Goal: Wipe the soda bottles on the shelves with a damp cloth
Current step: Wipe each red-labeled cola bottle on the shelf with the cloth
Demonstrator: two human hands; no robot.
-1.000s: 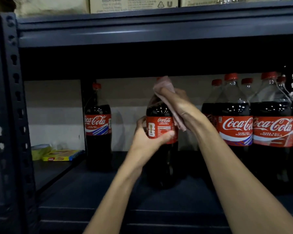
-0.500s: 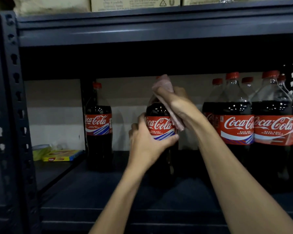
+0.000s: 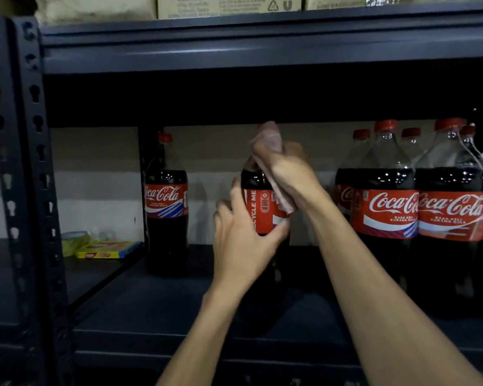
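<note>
Dark metal shelf [image 3: 156, 307] holds Coca-Cola bottles. Middle bottle [image 3: 262, 213] upright near shelf front, "RECYCLE ME" side of label facing camera. Left hand [image 3: 243, 240] grips it at label, thumb across front. Right hand [image 3: 287, 168] clamps pink cloth [image 3: 268, 135] against bottle neck and shoulder. Single bottle [image 3: 166, 207] stands left; bottle cluster [image 3: 418, 213] right. Yellow packet [image 3: 106, 249] on neighbouring shelf.

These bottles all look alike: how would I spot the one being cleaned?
On the dark shelf, look between the lone bottle at left and the crowded bottles at right. Only this middle bottle has the left hand round its label and the right hand holding a pink cloth on its neck.
</note>
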